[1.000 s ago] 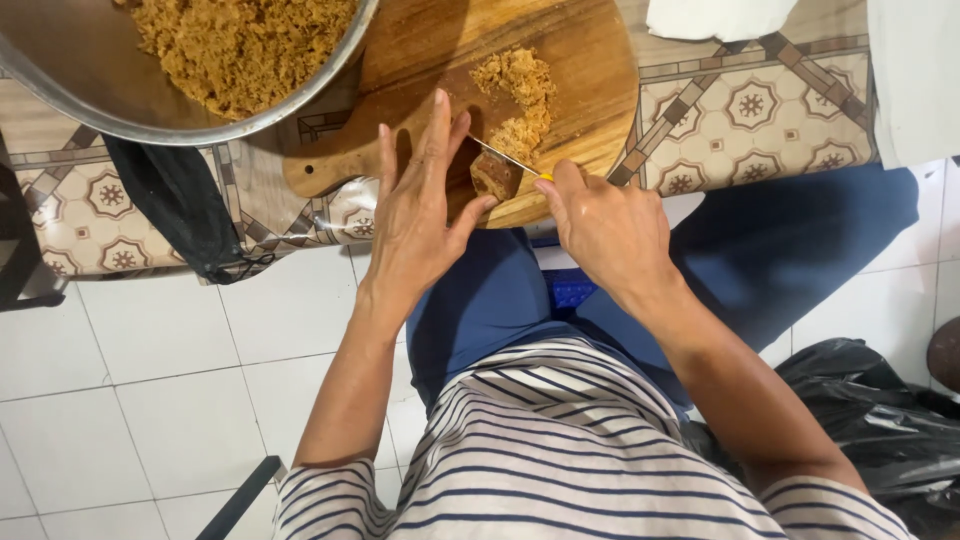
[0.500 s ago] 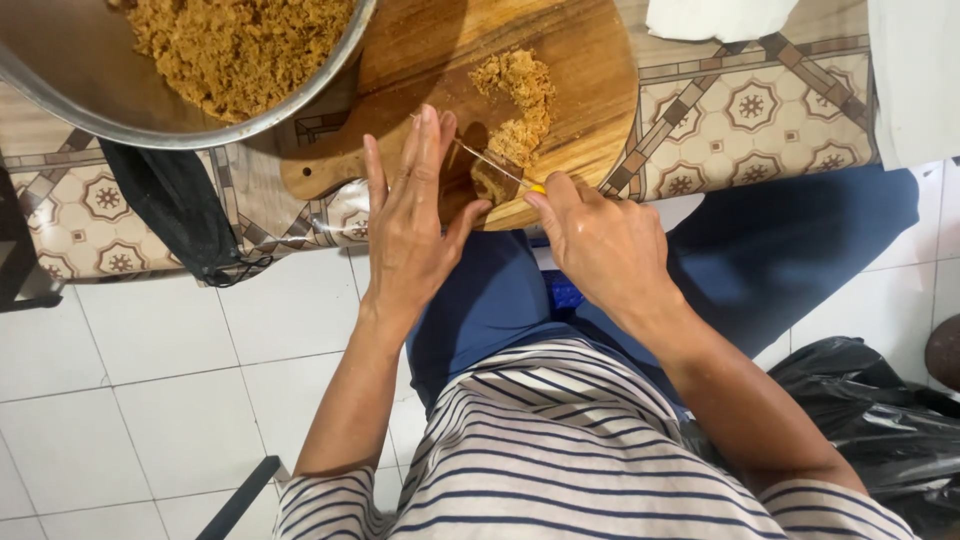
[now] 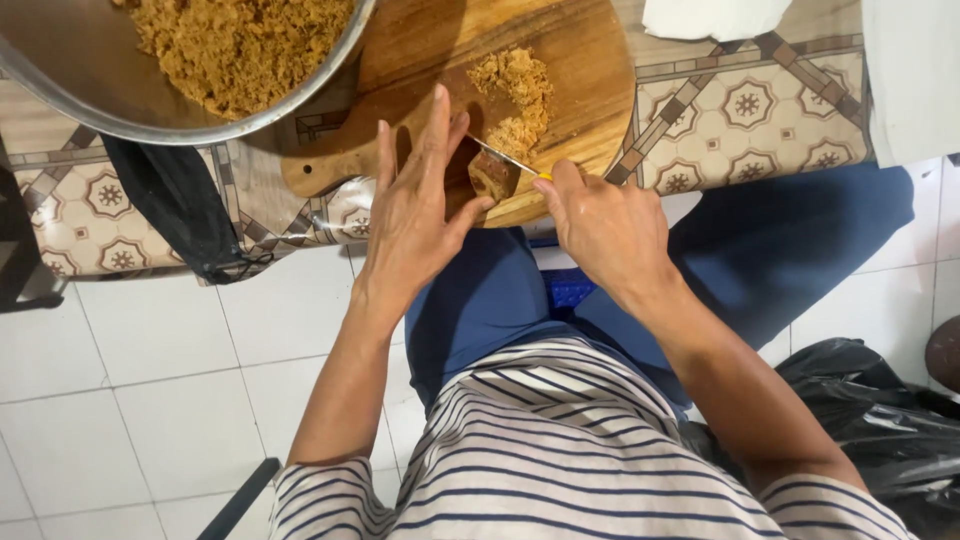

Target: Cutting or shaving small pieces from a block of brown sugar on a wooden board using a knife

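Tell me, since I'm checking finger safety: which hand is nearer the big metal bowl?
Left. The left hand lies on the cutting board just below the bowl; the right hand holds the knife farther away.

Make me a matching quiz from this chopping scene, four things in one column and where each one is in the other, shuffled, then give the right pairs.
Things:
1. metal bowl
2. knife
3. brown block
4. black bag

Places:
A. on the floor, lower right
B. in the right hand
C. upper left, holding brown shreds
D. on the wooden board, steadied by the left hand

Pairs: 1-C, 2-B, 3-D, 4-A
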